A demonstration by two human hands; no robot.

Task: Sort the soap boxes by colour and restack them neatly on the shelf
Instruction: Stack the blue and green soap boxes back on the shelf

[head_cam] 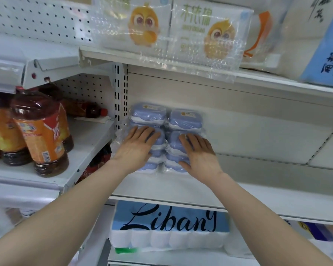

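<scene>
Two stacks of blue soap boxes in clear wrap stand side by side at the left end of the white shelf. The left stack has my left hand pressed flat on its front, fingers spread over a box. My right hand lies flat on the right stack, fingers over one box and thumb under it. Only blue boxes show. The lower boxes are partly hidden behind both hands.
The slotted shelf upright stands just left of the stacks. Oil bottles fill the neighbouring shelf on the left. Tissue packs with a yellow chick sit on the shelf above, and a blue paper-roll pack below.
</scene>
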